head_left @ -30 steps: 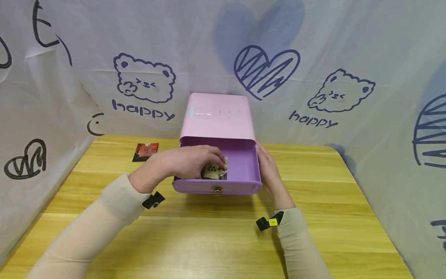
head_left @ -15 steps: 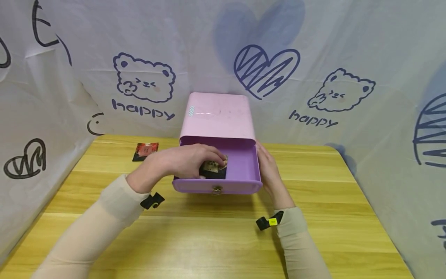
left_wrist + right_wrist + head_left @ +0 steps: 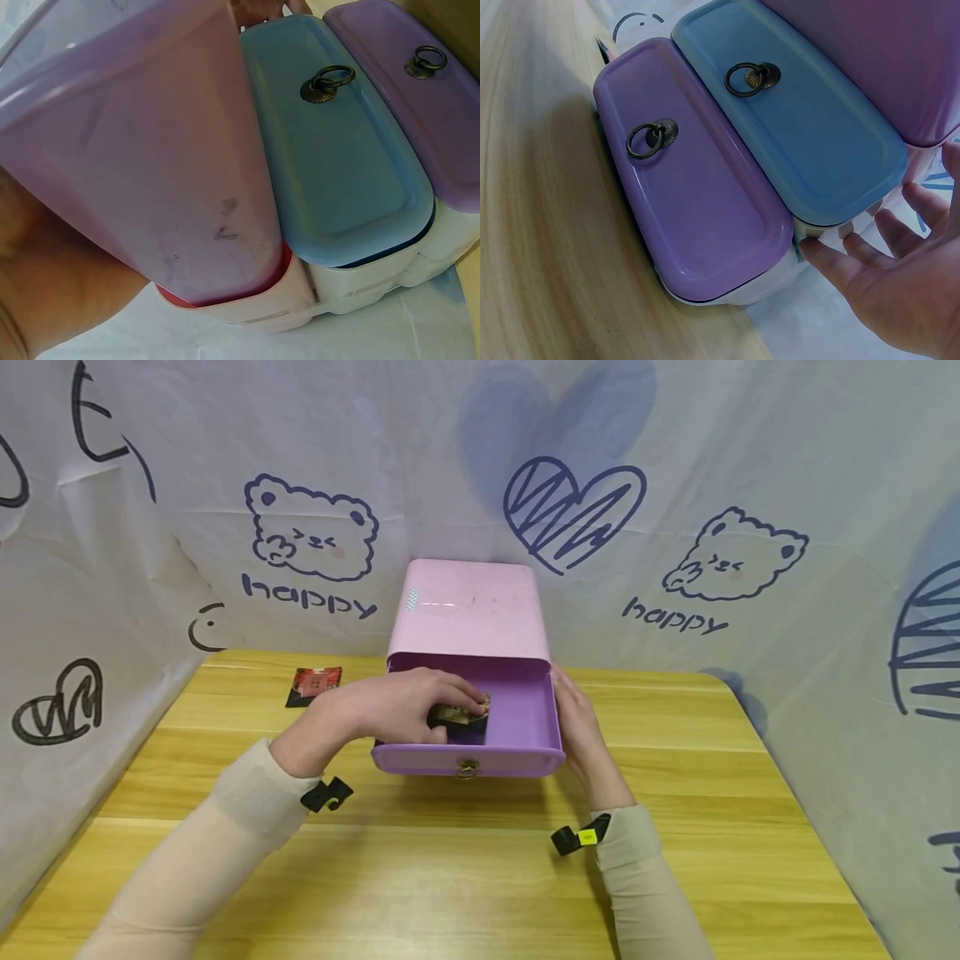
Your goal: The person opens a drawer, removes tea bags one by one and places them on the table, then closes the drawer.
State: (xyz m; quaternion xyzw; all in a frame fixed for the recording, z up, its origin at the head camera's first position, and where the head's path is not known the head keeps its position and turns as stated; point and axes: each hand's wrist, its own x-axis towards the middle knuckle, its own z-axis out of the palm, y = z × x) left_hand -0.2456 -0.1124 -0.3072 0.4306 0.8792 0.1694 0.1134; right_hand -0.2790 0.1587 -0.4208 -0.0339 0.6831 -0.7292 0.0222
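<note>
My left hand (image 3: pixel 397 703) reaches into the pulled-out top drawer (image 3: pixel 525 702), a purple one. Its thumb and fingers pinch a small black packet with a gold label (image 3: pixel 465 717). The hand covers part of that packet. My right hand (image 3: pixel 581 727) lies along the right side of the drawer unit (image 3: pixel 468 606). The right wrist view shows this right hand (image 3: pixel 907 277) with fingers spread, fingertips against the side of the unit.
A red and black packet (image 3: pixel 313 685) lies on the wooden table (image 3: pixel 465 877) to the left. Below the pulled-out drawer are a closed blue drawer (image 3: pixel 802 124) and a closed purple drawer (image 3: pixel 697 195), both with ring pulls. A printed cloth (image 3: pixel 450 460) hangs behind.
My left thumb has moved in toward the fingers, and the black packet has tilted in the grip, showing less of its gold label. My right hand and the unit have stayed put.
</note>
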